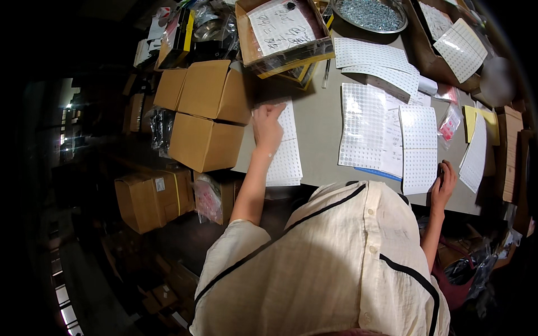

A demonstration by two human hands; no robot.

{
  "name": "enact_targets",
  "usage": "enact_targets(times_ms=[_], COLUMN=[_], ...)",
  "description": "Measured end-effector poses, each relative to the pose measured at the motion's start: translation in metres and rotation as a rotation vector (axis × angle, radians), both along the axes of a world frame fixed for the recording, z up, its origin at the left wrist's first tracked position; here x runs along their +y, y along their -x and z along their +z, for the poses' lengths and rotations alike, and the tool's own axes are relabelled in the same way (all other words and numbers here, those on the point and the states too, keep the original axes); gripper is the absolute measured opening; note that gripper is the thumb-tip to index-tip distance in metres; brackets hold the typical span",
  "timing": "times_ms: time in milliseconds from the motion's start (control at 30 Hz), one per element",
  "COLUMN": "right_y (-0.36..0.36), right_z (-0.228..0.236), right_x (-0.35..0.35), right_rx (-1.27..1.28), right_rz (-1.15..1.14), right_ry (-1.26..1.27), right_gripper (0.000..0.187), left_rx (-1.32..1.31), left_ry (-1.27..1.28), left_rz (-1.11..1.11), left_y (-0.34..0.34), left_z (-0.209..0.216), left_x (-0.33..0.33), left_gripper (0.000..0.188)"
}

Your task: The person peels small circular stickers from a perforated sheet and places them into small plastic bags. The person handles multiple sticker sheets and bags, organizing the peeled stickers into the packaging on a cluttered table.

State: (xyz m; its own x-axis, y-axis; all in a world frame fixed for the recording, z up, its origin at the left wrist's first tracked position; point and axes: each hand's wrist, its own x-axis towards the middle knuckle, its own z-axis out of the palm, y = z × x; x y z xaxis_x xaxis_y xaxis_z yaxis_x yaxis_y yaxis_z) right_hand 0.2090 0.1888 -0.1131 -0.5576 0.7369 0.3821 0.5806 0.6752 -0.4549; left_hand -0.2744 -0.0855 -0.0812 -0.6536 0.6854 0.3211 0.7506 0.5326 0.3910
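At the left of the table, my left hand (268,129) is closed, its fingers drawn together over the upper part of a white sheet of small round stickers (286,159). Something thin and clear shows by the fingertips, but what they pinch is too small to make out. My right hand (444,187) rests at the table's near right edge with its fingers apart. Beside it lies another white sticker sheet (419,148). Left of that sheet, a sheet of larger grey round stickers (363,126) covers part of some printed papers (394,148).
Open cardboard boxes (193,140) border the table's left side. A shallow box (286,56) with a handwritten paper stands at the back, near a metal bowl of small screws (370,15). More sticker sheets (375,59) lie behind. A small bag with red contents (450,123) lies at right.
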Motion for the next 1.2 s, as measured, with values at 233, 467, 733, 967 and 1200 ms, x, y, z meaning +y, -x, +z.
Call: enact_targets(times_ms=[233,467,733,967,1200], right_y=[0.001,0.002,0.002,-0.003,-0.005], right_z=[-0.01,-0.011,-0.014,-0.022,-0.024], right_x=[0.007,0.009,0.009,0.013,0.016], right_rx=[-0.025,-0.059,-0.065,-0.064,-0.11], right_rz=[-0.047,-0.055,-0.067,-0.081,-0.093], right_ry=[-0.051,-0.115,-0.134,-0.134,-0.142], right_gripper=[0.044,0.042,0.042,0.042,0.043], left_rx=[0.039,0.054,0.032,-0.012,-0.257], left_ry=[-0.079,-0.101,-0.101,-0.145,-0.234], left_rz=[-0.003,0.023,-0.037,-0.044,0.024], left_y=[0.001,-0.003,-0.011,-0.012,-0.003], left_z=[-0.012,-0.016,-0.015,-0.016,-0.018], left_x=[-0.002,-0.002,-0.013,-0.015,-0.012], left_gripper=[0.036,0.038,0.038,0.036,0.027])
